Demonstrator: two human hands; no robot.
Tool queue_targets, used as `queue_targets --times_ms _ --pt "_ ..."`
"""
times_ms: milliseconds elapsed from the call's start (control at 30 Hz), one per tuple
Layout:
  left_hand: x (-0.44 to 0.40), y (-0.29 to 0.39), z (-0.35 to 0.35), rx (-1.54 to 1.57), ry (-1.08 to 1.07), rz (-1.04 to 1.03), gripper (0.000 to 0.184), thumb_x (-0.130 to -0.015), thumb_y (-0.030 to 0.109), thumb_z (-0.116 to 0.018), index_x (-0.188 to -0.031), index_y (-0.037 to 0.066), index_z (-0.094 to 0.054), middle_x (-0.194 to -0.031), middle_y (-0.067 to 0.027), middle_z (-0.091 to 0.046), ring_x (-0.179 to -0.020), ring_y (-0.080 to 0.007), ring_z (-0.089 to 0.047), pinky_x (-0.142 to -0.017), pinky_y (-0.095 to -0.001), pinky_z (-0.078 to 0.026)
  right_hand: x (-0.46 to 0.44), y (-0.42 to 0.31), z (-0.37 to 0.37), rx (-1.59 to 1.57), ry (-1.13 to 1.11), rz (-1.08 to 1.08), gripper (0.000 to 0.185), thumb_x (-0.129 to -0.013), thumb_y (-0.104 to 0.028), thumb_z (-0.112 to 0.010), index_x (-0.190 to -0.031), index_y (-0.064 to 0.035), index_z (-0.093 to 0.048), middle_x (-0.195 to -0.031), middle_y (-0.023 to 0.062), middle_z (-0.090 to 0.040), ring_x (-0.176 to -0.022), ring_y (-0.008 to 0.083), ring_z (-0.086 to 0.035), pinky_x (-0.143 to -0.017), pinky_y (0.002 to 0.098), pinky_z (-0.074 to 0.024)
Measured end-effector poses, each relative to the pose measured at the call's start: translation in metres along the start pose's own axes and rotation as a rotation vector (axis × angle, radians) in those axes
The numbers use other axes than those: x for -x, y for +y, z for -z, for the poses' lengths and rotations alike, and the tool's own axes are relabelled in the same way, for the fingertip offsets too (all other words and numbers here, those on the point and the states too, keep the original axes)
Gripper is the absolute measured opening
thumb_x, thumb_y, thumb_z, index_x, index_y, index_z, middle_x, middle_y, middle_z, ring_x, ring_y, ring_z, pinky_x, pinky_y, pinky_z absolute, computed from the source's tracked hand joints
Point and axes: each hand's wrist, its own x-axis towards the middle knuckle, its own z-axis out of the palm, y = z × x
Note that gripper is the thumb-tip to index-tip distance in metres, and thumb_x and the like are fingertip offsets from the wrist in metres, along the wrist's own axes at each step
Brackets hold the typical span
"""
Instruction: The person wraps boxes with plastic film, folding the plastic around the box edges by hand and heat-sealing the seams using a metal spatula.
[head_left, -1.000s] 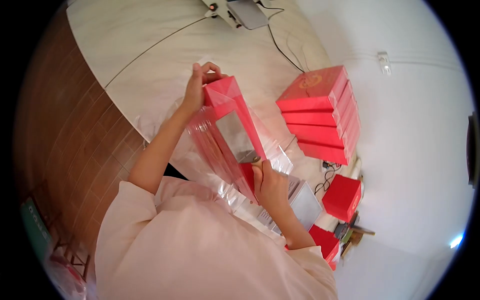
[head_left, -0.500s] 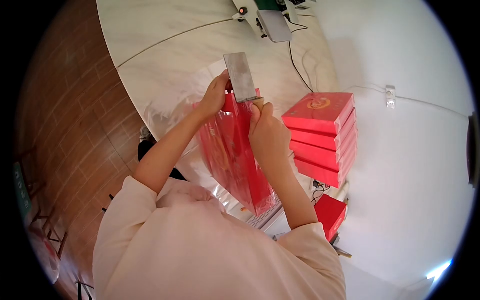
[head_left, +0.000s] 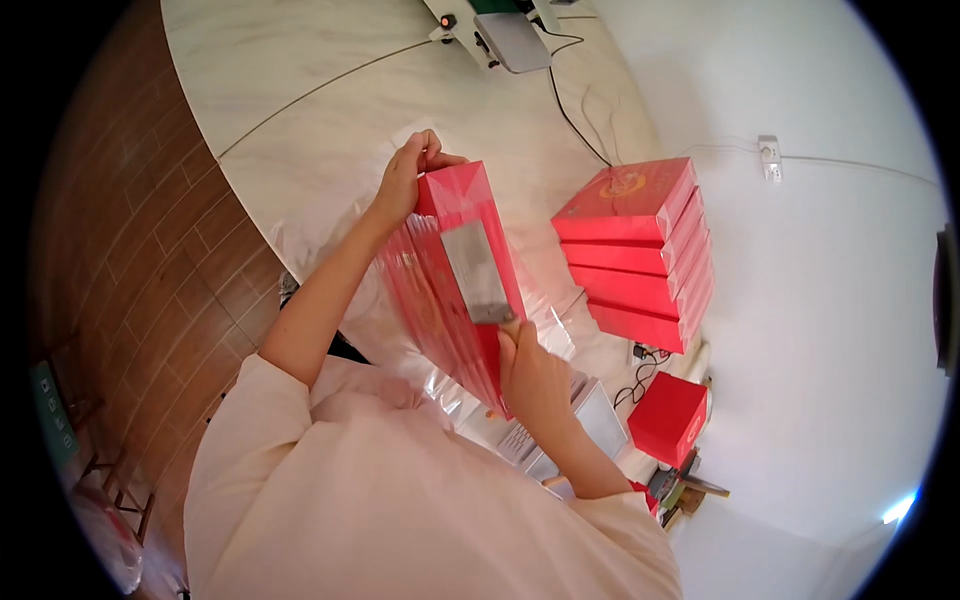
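A red box (head_left: 460, 205) wrapped in clear plastic film stands on its narrow side in front of me. My left hand (head_left: 405, 180) is closed at the far corner of this box, its fingers bent over the edge; the fingertips are partly hidden. In my right hand (head_left: 540, 385) is the wooden handle of a scraper-like tool with a wide, flat metal blade (head_left: 474, 268). The blade lies along the upward-facing red side of the box. Loose, shiny film (head_left: 360, 290) bunches at the box's left.
To the right stands a stack of red boxes (head_left: 630, 240) in clear film. A smaller red box (head_left: 668, 418) sits nearer, beside a laptop (head_left: 590, 420) partly under my right arm. A machine with a grey plate (head_left: 513, 42) is on the pale table (head_left: 300, 60) at the far side.
My right hand has drawn the blade toward me, from above the box's far end down along its side. My left hand has shifted slightly left and stays at the far corner.
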Motion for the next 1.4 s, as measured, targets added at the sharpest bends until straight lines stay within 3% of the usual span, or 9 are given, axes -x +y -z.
queue_targets --times_ms 367,467,533,567,733,867,1167,1267,1400 --pt "0.005 0.0 -0.006 -0.335 0.254 -0.082 0.05 -0.103 0.039 -0.028 -0.123 0.0 -0.053 -0.107 -0.0138 -0.066 -0.093 -0.021 -0.062 -0.09 -0.0314 -0.046 -0.113 -0.034 0.002 0.031 0.227 0.21 0.029 -0.099 -0.03 -0.048 -0.086 -0.0035 -0.048 -0.056 0.0174 -0.059 -0.052 0.0367 -0.061 -0.048 0.0467 -0.0466" --pt "0.001 0.006 -0.007 -0.209 0.235 -0.014 0.046 -0.103 0.04 -0.028 -0.104 0.002 -0.054 -0.107 -0.0155 -0.066 -0.092 -0.0194 -0.061 -0.09 -0.0307 -0.045 -0.094 -0.011 -0.003 0.043 0.257 0.209 0.03 -0.098 -0.03 -0.05 -0.085 -0.0033 -0.048 -0.053 0.0156 -0.059 -0.048 0.0339 -0.061 -0.046 0.0431 -0.0475" --pt "-0.009 0.005 0.009 0.026 -0.167 -0.051 0.044 -0.103 0.041 -0.028 -0.084 0.006 -0.046 -0.112 -0.0182 -0.065 -0.095 -0.019 -0.061 -0.09 -0.0305 -0.045 -0.068 0.001 -0.002 0.017 0.255 0.179 0.03 -0.098 -0.03 -0.05 -0.085 -0.0035 -0.047 -0.053 0.0155 -0.059 -0.048 0.0339 -0.06 -0.045 0.0434 -0.0472" --pt "-0.003 0.006 -0.004 -0.05 -0.021 -0.066 0.042 -0.102 0.041 -0.028 -0.074 0.011 -0.032 -0.092 -0.0097 -0.063 -0.083 -0.0148 -0.054 -0.08 -0.027 -0.042 -0.053 0.006 -0.001 0.027 0.217 0.134 0.03 -0.097 -0.03 -0.05 -0.085 -0.0036 -0.047 -0.053 0.0149 -0.058 -0.048 0.0334 -0.06 -0.044 0.0429 -0.047" --pt "-0.022 -0.017 0.031 -0.17 0.0 -0.125 0.039 -0.1 0.041 -0.032 -0.074 0.013 -0.028 -0.074 0.0024 -0.023 -0.07 -0.0122 -0.027 -0.067 -0.0241 -0.027 0.029 0.035 -0.002 -0.005 0.084 -0.079 0.03 -0.097 -0.031 -0.052 -0.085 -0.004 -0.047 -0.052 0.0129 -0.057 -0.047 0.0318 -0.06 -0.042 0.0411 -0.0461" --pt "-0.017 -0.008 0.028 -0.192 0.03 -0.101 0.04 -0.1 0.043 -0.033 -0.075 0.012 -0.038 -0.074 0.0009 -0.041 -0.072 -0.0106 -0.043 -0.068 -0.0267 -0.036 0.103 0.059 -0.017 -0.064 0.102 -0.196 0.027 -0.095 -0.028 -0.055 -0.088 -0.0041 -0.048 -0.058 0.0134 -0.059 -0.05 0.035 -0.059 -0.044 0.0431 -0.0448" --pt "-0.017 -0.003 0.022 -0.152 0.016 -0.005 0.03 -0.097 0.034 -0.034 -0.076 0.013 -0.04 -0.066 0.0015 -0.039 -0.071 -0.0114 -0.047 -0.072 -0.029 -0.042 0.216 0.075 -0.041 -0.127 0.102 -0.417 0.026 -0.096 -0.03 -0.054 -0.089 -0.0056 -0.05 -0.059 0.0116 -0.059 -0.051 0.0328 -0.059 -0.045 0.0421 -0.0439" --pt "-0.045 -0.011 0.076 -0.131 0.081 0.126 0.058 -0.095 0.041 -0.031 -0.125 -0.002 -0.054 -0.126 -0.0252 -0.057 -0.119 -0.0351 -0.054 -0.107 -0.0469 -0.037 0.243 0.116 -0.082 -0.181 0.252 -0.588 0.026 -0.097 -0.03 -0.052 -0.087 -0.0061 -0.052 -0.06 0.0142 -0.06 -0.052 0.0352 -0.059 -0.046 0.0456 -0.0436" --pt "-0.043 0.001 0.07 -0.329 -0.097 0.169 0.063 -0.095 0.048 -0.03 -0.128 0.001 -0.054 -0.136 -0.023 -0.051 -0.126 -0.0337 -0.05 -0.107 -0.045 -0.038 0.268 0.221 -0.177 -0.175 0.501 -1.115 0.041 -0.1 -0.041 -0.04 -0.088 -0.0037 -0.052 -0.069 0.021 -0.063 -0.067 0.0411 -0.062 -0.06 0.0521 -0.0482"
